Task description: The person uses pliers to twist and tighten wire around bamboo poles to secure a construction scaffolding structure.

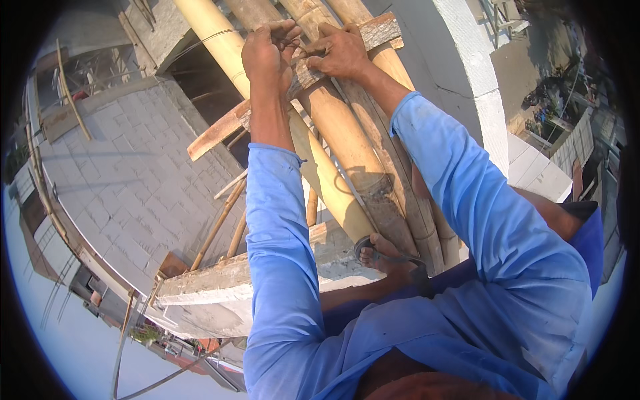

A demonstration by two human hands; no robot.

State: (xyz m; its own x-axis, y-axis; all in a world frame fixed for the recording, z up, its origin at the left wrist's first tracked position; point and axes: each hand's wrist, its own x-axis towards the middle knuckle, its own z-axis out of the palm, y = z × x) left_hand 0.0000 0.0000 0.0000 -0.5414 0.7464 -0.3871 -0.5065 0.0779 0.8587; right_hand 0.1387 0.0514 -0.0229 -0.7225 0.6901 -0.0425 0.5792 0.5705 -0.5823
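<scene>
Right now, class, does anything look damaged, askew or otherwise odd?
The ledge left of the sandalled foot looks rough and patchy along its top, unlike the smoother white wall at right. It may simply be unfinished.

No legible lettering, far details perhaps blurred

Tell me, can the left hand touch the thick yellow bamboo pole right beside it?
Probably yes. The left hand is beside the thick yellow bamboo pole, and nothing seems to block the way. It curls toward the right hand, though, so it might need to turn first.
</scene>
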